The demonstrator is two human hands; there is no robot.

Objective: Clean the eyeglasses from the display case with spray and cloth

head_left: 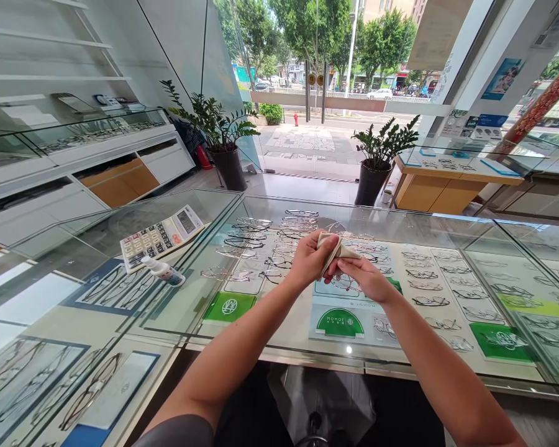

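Note:
Above the glass counter, my left hand (310,256) is closed around a folded beige cloth (349,251), with the thumb pressed on top. The fingers of my right hand (366,277) pinch together at the cloth's right lower edge, touching it. Whatever lies inside the cloth or between those fingertips is hidden, and I cannot make it out. Under the glass directly below both hands, rows of eyeglasses (279,261) lie on display. To the left, a small white spray bottle (164,271) lies tilted against a large calculator (161,239) on the counter top.
The glass display counter (270,338) spans the front, with green brand cards (230,307) and more spectacles inside. Two potted plants (228,164) stand beyond it, before glass doors. A wooden display table (447,186) is at the right, and a showcase (74,149) at the left.

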